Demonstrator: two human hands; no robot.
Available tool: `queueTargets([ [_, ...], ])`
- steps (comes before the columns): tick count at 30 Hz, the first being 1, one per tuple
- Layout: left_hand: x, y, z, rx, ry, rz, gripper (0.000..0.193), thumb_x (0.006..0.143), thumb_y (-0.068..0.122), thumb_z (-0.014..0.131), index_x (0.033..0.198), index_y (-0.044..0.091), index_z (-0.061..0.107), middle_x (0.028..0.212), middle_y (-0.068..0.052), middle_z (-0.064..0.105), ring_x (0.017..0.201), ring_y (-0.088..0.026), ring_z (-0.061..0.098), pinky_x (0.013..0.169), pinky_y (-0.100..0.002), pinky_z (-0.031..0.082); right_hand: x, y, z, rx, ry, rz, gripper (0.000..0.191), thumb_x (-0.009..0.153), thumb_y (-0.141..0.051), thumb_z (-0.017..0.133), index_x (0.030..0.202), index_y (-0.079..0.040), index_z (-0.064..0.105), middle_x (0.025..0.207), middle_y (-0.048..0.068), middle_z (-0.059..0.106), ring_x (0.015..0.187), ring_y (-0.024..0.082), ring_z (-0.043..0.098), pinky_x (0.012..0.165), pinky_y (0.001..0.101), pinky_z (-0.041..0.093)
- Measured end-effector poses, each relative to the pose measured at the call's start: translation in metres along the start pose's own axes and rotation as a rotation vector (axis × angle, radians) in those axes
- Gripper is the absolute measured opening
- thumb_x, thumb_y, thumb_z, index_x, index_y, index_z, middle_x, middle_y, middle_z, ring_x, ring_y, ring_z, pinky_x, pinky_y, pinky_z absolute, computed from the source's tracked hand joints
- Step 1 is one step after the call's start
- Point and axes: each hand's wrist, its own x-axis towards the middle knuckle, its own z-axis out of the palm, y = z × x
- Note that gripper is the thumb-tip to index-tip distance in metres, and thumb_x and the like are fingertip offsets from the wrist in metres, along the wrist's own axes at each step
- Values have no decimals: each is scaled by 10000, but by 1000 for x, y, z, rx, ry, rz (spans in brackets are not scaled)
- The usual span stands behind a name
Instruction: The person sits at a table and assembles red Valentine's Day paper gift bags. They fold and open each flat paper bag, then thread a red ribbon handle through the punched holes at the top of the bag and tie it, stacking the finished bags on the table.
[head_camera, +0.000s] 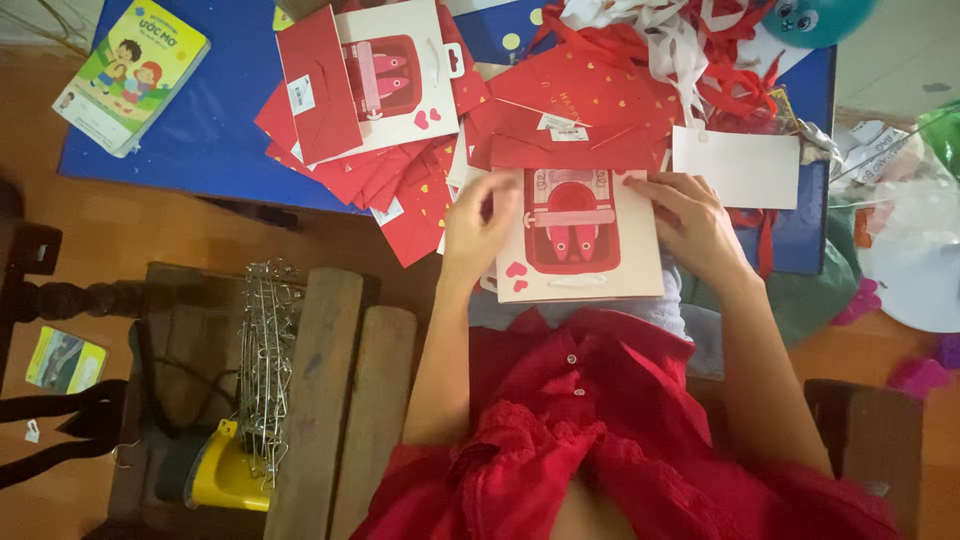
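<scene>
Blue mat (200, 130) spreads at twelve o'clock, red envelopes (400, 180) heaped on it; a cream card (590, 270) sits at centre, left hand (478, 225) pinching its nine o'clock edge, right hand (695, 225) gripping its three o'clock edge

The person wears a bright red garment with a row of small round buttons down its front and a lacy, textured trim along one edge. Both arms are bare from above the elbows down to the hands (478, 225), with no sleeves, rings or watch showing.
</scene>
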Motion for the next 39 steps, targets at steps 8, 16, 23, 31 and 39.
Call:
queueTargets([
  [8, 14, -30, -18, -378, 126, -516, 654, 1014, 561, 388, 1491, 125, 487, 1223, -50, 659, 803, -114, 625, 596, -254, 572, 3, 1, 15, 207, 179, 41, 315, 978, 79, 555, 1179, -56, 755, 1093, 133, 741, 917, 228, 705, 822, 330, 552],
  [16, 24, -33, -31, -544, -40, -589, 740, 984, 447, 669, 1581, 115, 387, 971, -107, 603, 695, -128, 535, 549, -231, 429, 11, 7, 26, 447, 202, 78, 285, 1033, 117, 510, 1113, -24, 744, 991, 70, 726, 842, 90, 636, 760, 240, 498],
  [23, 17, -35, -22, -1018, -49, -634, 538, 893, 168, 767, 1348, -38, 564, 1138, -98, 727, 973, -172, 716, 821, -319, 611, 27, 13, 70, 706, 255, 130, 266, 1078, 4, 600, 1338, -50, 617, 1228, 80, 690, 1083, 122, 663, 933, 281, 555],
  [31, 56, -52, -39, -1175, 573, -436, 440, 985, 251, 689, 1326, 16, 541, 1216, -132, 663, 1033, -236, 688, 883, -413, 576, 34, -27, 87, 570, -5, 179, 580, 1026, -184, 612, 1561, -66, 423, 1442, 146, 623, 1299, 246, 624, 1066, 364, 499],
  [39, 114, -73, -63, -1416, 550, -37, 392, 1122, 277, 591, 1360, -30, 543, 1296, -126, 596, 1210, -252, 565, 1091, -465, 502, 37, -33, 74, 313, -156, 93, 437, 961, -157, 645, 1394, -106, 624, 1531, 138, 535, 1270, 303, 614, 1007, 382, 500],
])
